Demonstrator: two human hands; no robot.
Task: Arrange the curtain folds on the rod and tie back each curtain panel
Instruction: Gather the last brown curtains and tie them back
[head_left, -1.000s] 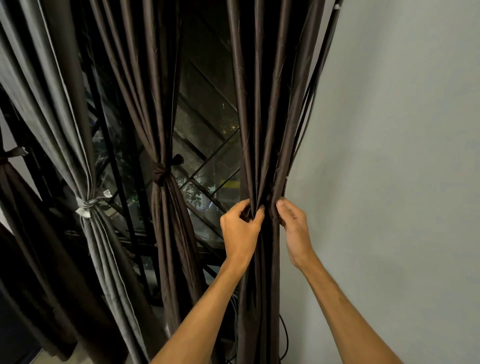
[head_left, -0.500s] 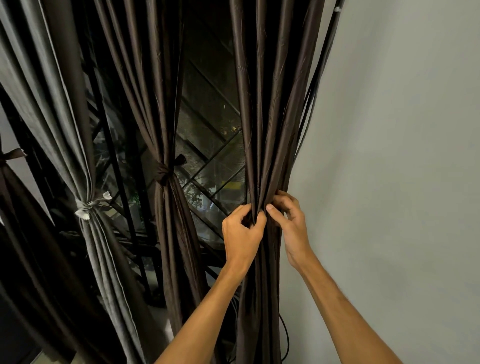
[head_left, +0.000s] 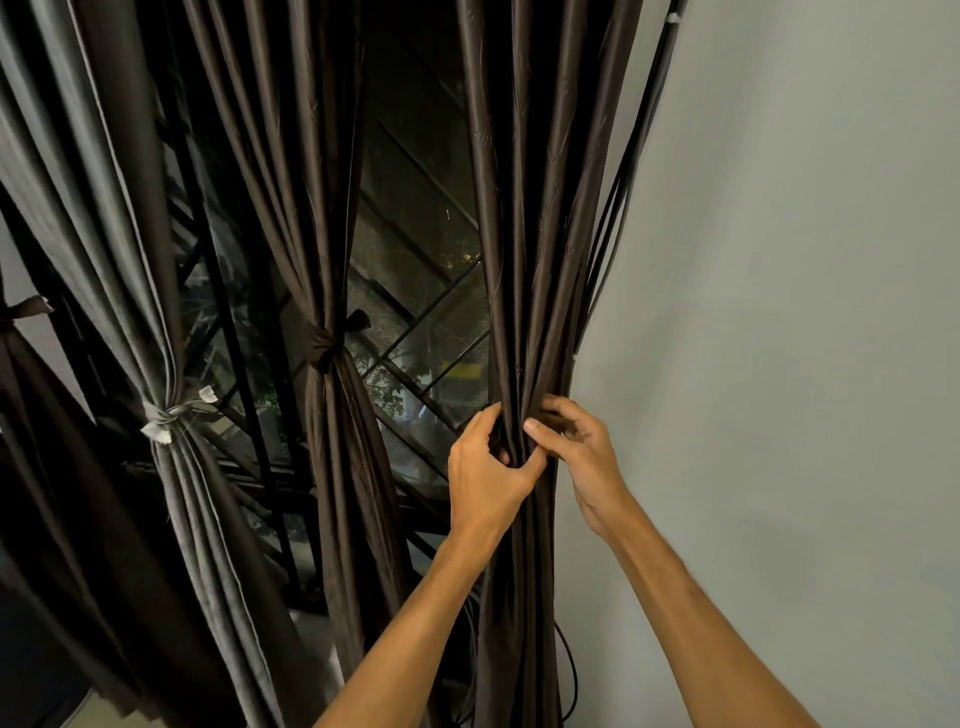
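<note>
A: Head view. Where to find the panel being handled?

B: At right, just beside the grey wall (head_left: 779, 312): dark brown curtain panel (head_left: 524, 234), gathered into folds. Gripped around the bundle by left hand (head_left: 485, 467), pinched from the right by right hand (head_left: 582, 452).

A: And further left?

B: Middle brown panel (head_left: 332, 208), bound with brown knot (head_left: 324, 345). Then grey panel (head_left: 156, 312), bound with pale strip (head_left: 169, 415).

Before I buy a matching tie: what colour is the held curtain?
The curtain is dark brown; head view.
</note>
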